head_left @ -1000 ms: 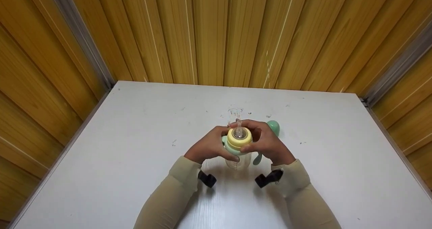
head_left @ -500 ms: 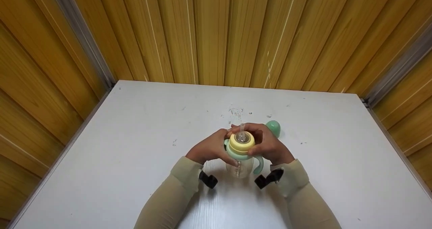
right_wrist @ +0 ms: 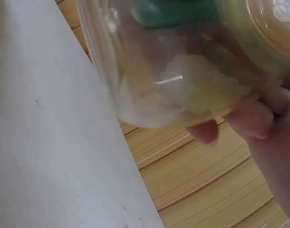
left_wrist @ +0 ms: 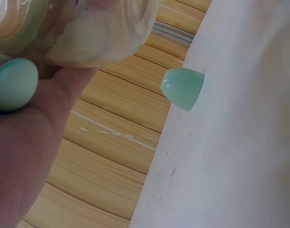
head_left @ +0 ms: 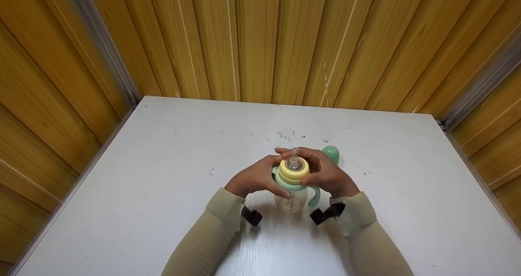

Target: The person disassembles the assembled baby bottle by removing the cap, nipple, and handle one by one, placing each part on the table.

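Observation:
Both hands hold a clear baby bottle in front of the person. It has a yellow collar, a clear teat and a pale green ring with handles. My left hand grips the bottle at its left side, thumb across the front just below the green ring. From the right, my right hand grips the yellow collar, with its thumb at the front and fingers round the back. In the left wrist view, a green handle lies against the left palm. The bottle's bottom hangs above the table in both wrist views.
A green dome-shaped cap stands on the white table just beyond the right hand. Small marks and specks show on the tabletop. Yellow wood-look panels enclose the back and sides.
The bottle has shifted slightly right, and more of its clear body and right handle shows than a second ago. Both hands keep their hold; the cap stays put.

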The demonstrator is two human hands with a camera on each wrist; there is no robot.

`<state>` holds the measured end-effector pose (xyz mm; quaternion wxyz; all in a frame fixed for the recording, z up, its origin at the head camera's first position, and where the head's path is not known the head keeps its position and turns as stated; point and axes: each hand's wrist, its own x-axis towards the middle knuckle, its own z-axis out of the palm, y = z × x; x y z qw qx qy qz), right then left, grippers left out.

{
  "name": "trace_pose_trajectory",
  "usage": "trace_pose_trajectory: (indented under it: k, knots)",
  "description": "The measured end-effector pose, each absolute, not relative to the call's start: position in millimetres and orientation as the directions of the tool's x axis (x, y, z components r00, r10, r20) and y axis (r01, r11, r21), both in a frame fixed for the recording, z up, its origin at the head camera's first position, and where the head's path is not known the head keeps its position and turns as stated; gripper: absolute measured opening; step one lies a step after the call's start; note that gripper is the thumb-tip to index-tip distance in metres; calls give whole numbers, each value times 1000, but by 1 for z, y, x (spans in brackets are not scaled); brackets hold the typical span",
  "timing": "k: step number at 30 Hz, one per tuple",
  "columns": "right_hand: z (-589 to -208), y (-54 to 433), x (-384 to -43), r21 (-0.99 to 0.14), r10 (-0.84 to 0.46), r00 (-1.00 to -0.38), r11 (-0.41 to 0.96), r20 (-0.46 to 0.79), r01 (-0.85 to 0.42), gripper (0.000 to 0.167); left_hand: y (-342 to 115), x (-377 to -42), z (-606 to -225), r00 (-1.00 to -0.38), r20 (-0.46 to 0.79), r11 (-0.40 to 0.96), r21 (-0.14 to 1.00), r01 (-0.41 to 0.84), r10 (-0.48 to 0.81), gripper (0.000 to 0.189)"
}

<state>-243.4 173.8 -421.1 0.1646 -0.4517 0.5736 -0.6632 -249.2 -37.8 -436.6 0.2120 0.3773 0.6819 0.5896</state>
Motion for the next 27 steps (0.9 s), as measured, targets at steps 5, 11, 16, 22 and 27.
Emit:
trace_pose_trajectory:
  k: [5, 11, 16, 22, 27]
  knots:
    - [-414, 178, -241, -911, -744, -546, -212, 385, -353, 57, -37, -248, -437, -615, 170, -13, 968, 252, 770, 77]
    - [-403, 177, -236, -851, -654, -624, -57, 426, -522, 64, -38, -250, -435, -683, 225, 7, 948, 319, 695, 65]
    - [-397, 170, -230, -787, -495, -776, 259, 390, -561, 71, -35, -249, -431, -767, 247, 108, 919, 379, 593, 66]
    - [-393, 159, -225, -722, -305, -860, 468, 408, -509, 79, -30, -245, -426, -845, 274, 192, 898, 396, 460, 70]
    - [-394, 151, -222, -734, -238, -879, 484, 414, -477, 81, -28, -243, -423, -868, 315, 254, 868, 427, 384, 74]
